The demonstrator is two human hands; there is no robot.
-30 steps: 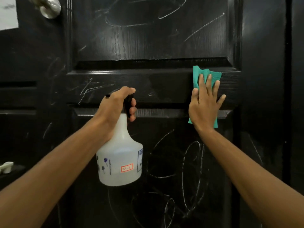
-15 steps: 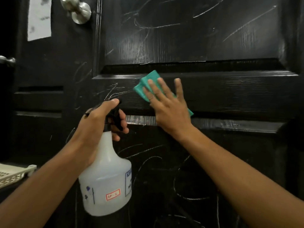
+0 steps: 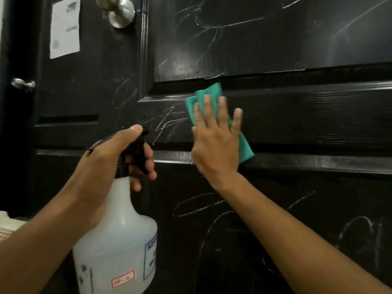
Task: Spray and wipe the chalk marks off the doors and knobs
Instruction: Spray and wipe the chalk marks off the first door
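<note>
Chalk marks (image 3: 167,122) on the middle rail of the black door (image 3: 318,124) are what the wiping has come up against: they lie just beyond the fingertips of the right hand (image 3: 214,143), on its thumb side. That hand lies flat, fingers straight and spread, pressing a green cloth (image 3: 212,92) against the rail. A second ago the cloth was at the far right end of the same rail; since then it has travelled leftward along it, and the stretch on the little-finger side of the hand now shows no chalk.

The left hand (image 3: 110,166) grips the neck and trigger of a white spray bottle (image 3: 118,240), thumb over the black head, fingers curled round the trigger, held below and left of the scribble, much as it was before.

By the look of it, the rail is nearly done, with one more short pass needed over the scribble. Plenty remains: loops and strokes on the panel above the cloth, more on the panel below the wrist, faint marks towards the silver knob (image 3: 121,13), which looks untouched.
</note>
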